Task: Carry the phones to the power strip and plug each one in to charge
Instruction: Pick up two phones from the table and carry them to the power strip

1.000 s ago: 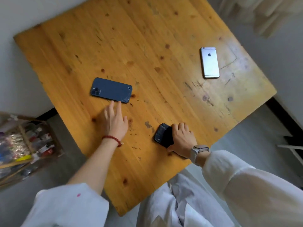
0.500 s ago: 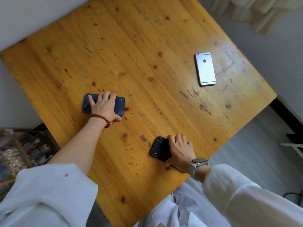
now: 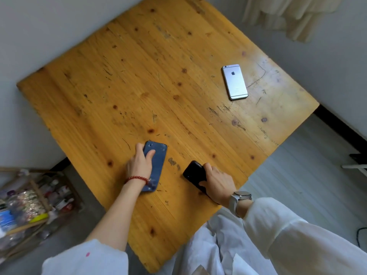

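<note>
Three phones lie on the wooden table (image 3: 139, 80). My left hand (image 3: 140, 164), with a red bead bracelet at the wrist, grips the blue phone (image 3: 156, 165) near the table's front edge, fingers wrapped around its left side. My right hand (image 3: 217, 182), with a watch on the wrist, is closed on the black phone (image 3: 193, 173), which tilts up off the wood. A silver phone (image 3: 235, 82) lies face down at the far right, away from both hands. No power strip is in view.
A wooden crate (image 3: 37, 197) full of bottles and small items stands on the floor at the left. A white wall runs behind the table. Pale fabric (image 3: 288, 14) hangs at the top right. A dark cable (image 3: 360, 233) lies on the grey floor at the right.
My left hand reached the blue phone, closed on it, and pulled it toward me, turning it lengthwise. My right hand kept its hold on the black phone and raised one end.
</note>
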A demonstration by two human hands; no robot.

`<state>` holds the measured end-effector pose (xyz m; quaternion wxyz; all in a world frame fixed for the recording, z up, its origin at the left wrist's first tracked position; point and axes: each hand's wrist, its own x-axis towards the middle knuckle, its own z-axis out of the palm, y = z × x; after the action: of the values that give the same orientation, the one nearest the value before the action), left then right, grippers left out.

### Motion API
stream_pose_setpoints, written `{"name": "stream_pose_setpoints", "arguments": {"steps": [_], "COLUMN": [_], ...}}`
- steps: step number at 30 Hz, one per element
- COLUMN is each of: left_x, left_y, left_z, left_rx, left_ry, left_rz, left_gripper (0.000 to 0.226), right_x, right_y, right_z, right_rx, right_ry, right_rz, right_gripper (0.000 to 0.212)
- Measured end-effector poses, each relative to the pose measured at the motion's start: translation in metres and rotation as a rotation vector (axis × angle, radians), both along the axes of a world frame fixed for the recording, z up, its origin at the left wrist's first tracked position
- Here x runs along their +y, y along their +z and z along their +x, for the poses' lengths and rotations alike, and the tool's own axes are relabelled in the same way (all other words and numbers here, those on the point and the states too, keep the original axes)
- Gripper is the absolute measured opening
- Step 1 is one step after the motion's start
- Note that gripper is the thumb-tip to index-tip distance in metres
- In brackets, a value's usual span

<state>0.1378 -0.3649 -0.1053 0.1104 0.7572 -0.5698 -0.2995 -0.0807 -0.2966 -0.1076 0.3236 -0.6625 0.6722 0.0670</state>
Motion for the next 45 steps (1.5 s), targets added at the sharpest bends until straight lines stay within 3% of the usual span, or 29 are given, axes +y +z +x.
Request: {"name": "stream_pose_setpoints", "arguments": {"steps": [5,9,17,26,36,45], "left_x": [0.048,0.077,0.159,0.381,0.632,0.849], "left_y": [0.016,0.027,0.056,0.07,0.07,0.072], "left_z": [-0.062,-0.127,-0.32,-0.576,-0.788,-0.972], "left_rx": [0.322,0.372,0.507,0.556,0.397,0.284], "left_ry": [0.12,0.001,-0.243,-0.717,-1.433,-1.847], "left_rz": [0.028,0.051,0.148,0.342,0.396,0.368], "left_gripper": [0.014,0.013,0.013,0.014,0.016,0.026], "right_x": [0.042,0.088,0.236,0.511,0.758,0.923], "right_y": [0.014,0.027,0.055,0.079,0.066,0.072], "right_z": [-0.045,-0.096,-0.229,-0.396,-0.461,-0.578], "right_rx": [-0.226,-0.346,-0.529,-0.32,-0.117,-0.031], "right_ry": [-0.335,-0.633,-1.232,-1.755,-2.511,-2.832], "right_rz": [0.017,-0.015,-0.329,-0.587,-0.697,-0.775], "right_gripper": [0.03,0.03,0.016,0.019,0.009,0.006]}}
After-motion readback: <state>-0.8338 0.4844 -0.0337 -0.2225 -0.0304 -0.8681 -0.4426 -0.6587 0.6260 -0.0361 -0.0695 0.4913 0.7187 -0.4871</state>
